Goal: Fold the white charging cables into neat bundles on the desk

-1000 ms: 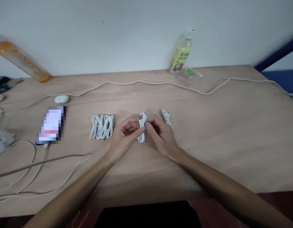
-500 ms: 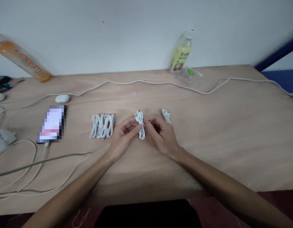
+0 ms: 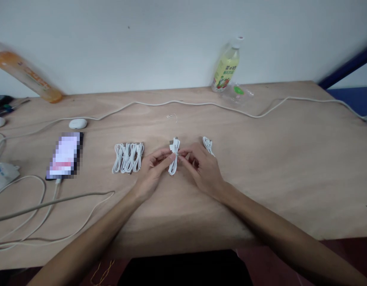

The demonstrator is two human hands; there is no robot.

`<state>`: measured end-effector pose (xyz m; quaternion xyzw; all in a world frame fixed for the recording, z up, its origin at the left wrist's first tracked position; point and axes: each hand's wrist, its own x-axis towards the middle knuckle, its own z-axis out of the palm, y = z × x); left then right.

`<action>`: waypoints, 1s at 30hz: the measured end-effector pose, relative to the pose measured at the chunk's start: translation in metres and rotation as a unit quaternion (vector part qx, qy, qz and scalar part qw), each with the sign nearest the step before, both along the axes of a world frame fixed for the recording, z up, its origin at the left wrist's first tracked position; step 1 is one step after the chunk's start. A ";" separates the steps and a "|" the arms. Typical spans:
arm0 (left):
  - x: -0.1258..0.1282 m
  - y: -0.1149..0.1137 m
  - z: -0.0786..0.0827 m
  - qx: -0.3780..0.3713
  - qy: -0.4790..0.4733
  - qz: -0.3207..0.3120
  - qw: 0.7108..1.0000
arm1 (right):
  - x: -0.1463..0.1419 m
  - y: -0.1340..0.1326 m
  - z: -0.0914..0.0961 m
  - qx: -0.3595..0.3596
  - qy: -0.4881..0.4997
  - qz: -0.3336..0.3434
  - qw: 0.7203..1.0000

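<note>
A folded white USB cable, its metal plugs pointing away from me, is held upright just above the table. My left hand pinches it at its middle between thumb and fingers. From the other side my right hand has thumb and fingertips closed at the cable's narrow waist, where a small tie seems to sit; that tie is too small to make out clearly. Left of my left hand lies a row of several bundled white cables. Another white cable bundle lies just beyond my right hand, partly hidden by it.
A phone on a charging cord lies at the left, with a white earbud case behind it. A long white cord crosses the table. An orange bottle and a yellow bottle lean on the wall.
My right fingertips have moved left, up against the cable's waist. The lower loops of the held cable have swung a little to the left.
</note>
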<state>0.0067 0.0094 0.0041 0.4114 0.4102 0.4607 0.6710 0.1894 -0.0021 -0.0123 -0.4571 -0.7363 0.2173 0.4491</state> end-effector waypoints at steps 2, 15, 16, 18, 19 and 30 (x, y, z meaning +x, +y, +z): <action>-0.001 0.000 0.001 -0.005 0.010 0.000 1.000 | 0.002 0.000 -0.001 0.013 -0.019 0.001 1.000; -0.003 0.002 0.005 -0.030 0.014 -0.016 0.999 | 0.009 0.002 -0.003 0.076 -0.105 0.001 0.992; -0.003 0.002 0.006 -0.029 0.014 -0.016 0.999 | 0.009 0.003 -0.003 0.088 -0.110 0.001 0.990; -0.003 0.003 0.006 -0.030 0.013 -0.017 0.999 | 0.011 0.003 -0.003 0.108 -0.117 0.000 0.987; -0.002 0.003 0.006 -0.030 0.012 -0.017 0.999 | 0.012 0.003 -0.003 0.112 -0.121 -0.001 0.986; -0.004 0.002 0.002 -0.026 0.010 -0.027 0.999 | 0.011 0.004 0.001 0.113 -0.139 -0.010 0.984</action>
